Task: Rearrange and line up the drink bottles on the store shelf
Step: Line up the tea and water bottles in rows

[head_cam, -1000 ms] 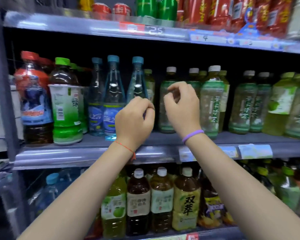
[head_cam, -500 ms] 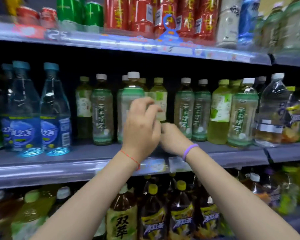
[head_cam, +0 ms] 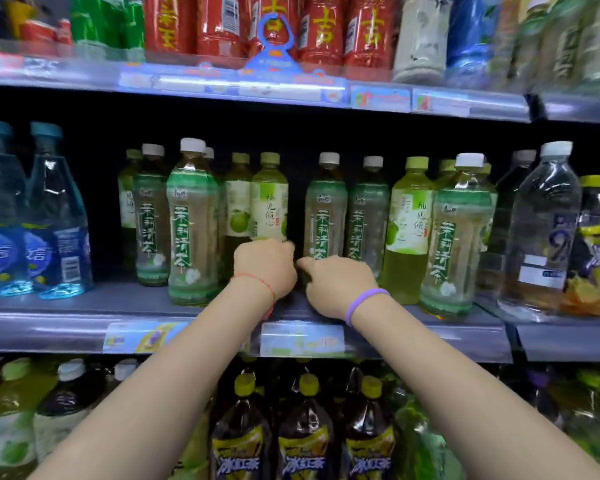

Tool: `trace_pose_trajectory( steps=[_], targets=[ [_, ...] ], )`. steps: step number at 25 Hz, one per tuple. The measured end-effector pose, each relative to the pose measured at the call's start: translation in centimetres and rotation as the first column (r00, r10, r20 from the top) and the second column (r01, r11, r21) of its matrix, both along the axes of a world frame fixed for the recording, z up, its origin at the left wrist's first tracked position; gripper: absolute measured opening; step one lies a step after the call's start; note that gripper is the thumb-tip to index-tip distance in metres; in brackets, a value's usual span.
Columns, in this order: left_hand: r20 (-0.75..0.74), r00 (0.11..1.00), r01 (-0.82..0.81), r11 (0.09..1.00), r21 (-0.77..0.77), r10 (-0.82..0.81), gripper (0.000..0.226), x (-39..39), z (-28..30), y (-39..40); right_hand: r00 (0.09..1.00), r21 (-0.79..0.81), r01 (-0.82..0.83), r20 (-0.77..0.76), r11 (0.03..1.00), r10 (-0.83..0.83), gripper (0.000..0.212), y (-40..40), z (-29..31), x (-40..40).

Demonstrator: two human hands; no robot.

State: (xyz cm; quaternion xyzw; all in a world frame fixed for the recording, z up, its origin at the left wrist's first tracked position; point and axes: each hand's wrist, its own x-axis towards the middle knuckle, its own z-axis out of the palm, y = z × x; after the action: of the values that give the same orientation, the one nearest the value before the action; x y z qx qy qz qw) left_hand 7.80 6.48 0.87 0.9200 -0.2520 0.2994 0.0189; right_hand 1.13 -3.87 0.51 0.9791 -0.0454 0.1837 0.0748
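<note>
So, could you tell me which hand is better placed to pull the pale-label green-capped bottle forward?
Left, I'd judge: the left hand is already at the base of the green-capped bottle, while the right hand sits before the white-capped bottle.

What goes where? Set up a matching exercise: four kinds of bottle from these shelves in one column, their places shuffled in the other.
Things:
1. red bottles
2. blue water bottles
3. dark iced-tea bottles
4. clear bottle with the white cap

Places:
A. lower shelf
B. top shelf
C. middle shelf, far left
D. middle shelf, right of the green teas

Pairs: 1-B, 2-C, 3-A, 4-D
</note>
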Motion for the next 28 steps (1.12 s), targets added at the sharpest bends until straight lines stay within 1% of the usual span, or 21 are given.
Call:
trace_pose_trajectory(
  steps=[2,4,5,6,7,9,10,11,12,13,14,16,17,18,20,21,23,25,26,27,28],
  targets=[
    [0.017,0.998,-0.053,0.998,0.039,0.052,0.026,-0.2,0.1,0.0,1.0,0.03,0.001,-0.005,1.0,-0.001,0.044,-0.4,0.2,0.3],
    [0.06,0.996,-0.075,0.997,0.035,0.073,0.022,-0.6,0.1,0.3,1.0,0.094,-0.011,-0.003,0.996,0.012,0.041,-0.8,0.6,0.3],
    [0.084,0.993,-0.087,0.996,0.022,0.085,0.022,-0.8,0.1,0.5,0.999,0.133,-0.033,0.023,0.991,0.031,0.039,-0.9,0.6,0.1],
    [0.101,0.99,-0.1,0.995,0.002,0.099,0.022,-1.0,0.1,0.8,0.995,0.172,-0.065,0.085,0.983,0.051,0.035,-1.0,0.6,0.1],
    [0.11,0.988,-0.105,0.994,-0.024,0.107,0.022,-1.2,0.2,0.9,0.982,0.212,-0.098,0.181,0.972,0.06,0.03,-1.1,0.5,0.1],
    [0.111,0.991,-0.062,0.992,-0.107,0.074,0.023,-1.2,0.2,1.2,0.917,0.266,-0.113,0.398,0.957,-0.003,0.023,-1.4,0.8,0.0],
    [0.114,0.993,-0.015,0.986,-0.163,0.034,0.024,-1.1,0.1,1.1,0.876,0.261,-0.072,0.479,0.963,-0.064,0.021,-1.6,1.0,-0.2],
    [0.116,0.993,0.045,0.972,-0.229,-0.018,0.023,-1.1,0.0,1.1,0.841,0.242,-0.001,0.525,0.97,-0.13,0.019,-1.9,1.3,-0.5],
    [0.105,0.991,0.112,0.945,-0.307,-0.084,0.022,-1.1,0.0,1.0,0.82,0.224,0.079,0.539,0.971,-0.191,0.018,-2.3,1.4,-0.8],
    [0.077,0.984,0.178,0.903,-0.39,-0.16,0.022,-1.2,0.1,0.8,0.817,0.211,0.146,0.526,0.967,-0.238,0.018,-2.5,1.4,-1.0],
    [0.038,0.969,0.233,0.853,-0.466,-0.244,0.03,-1.2,0.3,0.5,0.831,0.199,0.176,0.496,0.964,-0.254,0.017,-2.7,1.3,-1.1],
    [-0.049,0.91,0.306,0.748,-0.589,-0.411,0.057,-1.1,0.5,-0.4,0.89,0.204,0.117,0.414,0.972,-0.194,0.015,-2.5,0.8,-1.1],
    [-0.083,0.883,0.307,0.703,-0.642,-0.461,0.069,-1.2,0.5,-1.0,0.916,0.237,0.055,0.375,0.97,-0.144,0.015,-2.5,0.5,-1.3],
    [-0.105,0.876,0.284,0.677,-0.679,-0.472,0.08,-1.1,0.5,-1.5,0.932,0.277,-0.003,0.349,0.961,-0.098,0.02,-2.5,0.3,-1.3],
    [-0.12,0.902,0.218,0.676,-0.704,-0.415,0.095,-0.6,0.4,-2.4,0.936,0.334,-0.038,0.341,0.942,-0.083,0.038,-2.9,0.2,-1.9],
    [-0.123,0.918,0.187,0.685,-0.704,-0.377,0.1,-0.3,0.4,-2.8,0.926,0.346,-0.024,0.362,0.938,-0.109,0.04,-3.2,0.3,-2.4],
    [-0.148,0.939,0.127,0.713,-0.689,-0.31,0.105,0.2,0.4,-3.4,0.901,0.387,0.01,0.396,0.922,-0.176,0.033,-3.6,0.4,-3.2],
    [-0.17,0.957,0.067,0.751,-0.656,-0.234,0.104,0.2,0.6,-3.9,0.898,0.424,0.04,0.381,0.905,-0.219,0.02,-3.5,0.3,-3.8],
    [-0.096,0.979,0.08,0.774,-0.628,-0.179,0.101,-0.1,0.4,-4.1,0.903,0.44,0.052,0.362,0.897,-0.23,0.017,-3.3,0.2,-4.0],
    [0.06,0.986,0.162,0.788,-0.594,-0.157,0.094,-0.6,0.3,-4.3,0.913,0.46,0.056,0.336,0.886,-0.231,0.019,-3.2,0.1,-4.1],
    [0.256,0.951,0.289,0.788,-0.544,-0.173,0.083,-1.0,0.0,-4.6,0.927,0.484,0.054,0.301,0.874,-0.224,0.024,-3.2,0.0,-4.2]
  ],
)
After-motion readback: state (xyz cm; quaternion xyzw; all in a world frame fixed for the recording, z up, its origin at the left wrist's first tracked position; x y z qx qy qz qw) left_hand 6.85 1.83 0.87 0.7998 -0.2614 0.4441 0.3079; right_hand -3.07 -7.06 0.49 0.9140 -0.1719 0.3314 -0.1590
